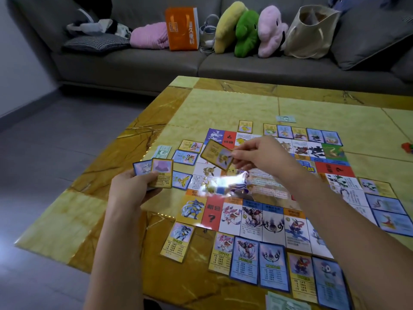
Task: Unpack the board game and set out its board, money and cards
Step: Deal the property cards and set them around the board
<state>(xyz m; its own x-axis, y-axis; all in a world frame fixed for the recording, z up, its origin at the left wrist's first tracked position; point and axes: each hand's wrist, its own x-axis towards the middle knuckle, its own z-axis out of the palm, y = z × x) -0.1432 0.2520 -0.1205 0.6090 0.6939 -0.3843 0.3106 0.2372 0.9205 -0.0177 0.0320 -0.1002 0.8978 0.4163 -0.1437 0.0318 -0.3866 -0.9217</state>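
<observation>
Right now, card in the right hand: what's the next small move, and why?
Probably lower the yellow-bordered card pinched by the right hand onto the table beside the board, at its left edge. Laid cards line its sides, and the left hand grips a stack.

The board (274, 222) lies on the worktop (223, 104), with cards (271, 267) in rows just beside its near, far, left and right edges. A wrapper (223, 184) rests on the board's middle. A banknote (162, 151) lies left of the board. Behind the worktop, a sofa (156, 63) carries a bag (182, 27) and soft toys (245, 32).
</observation>
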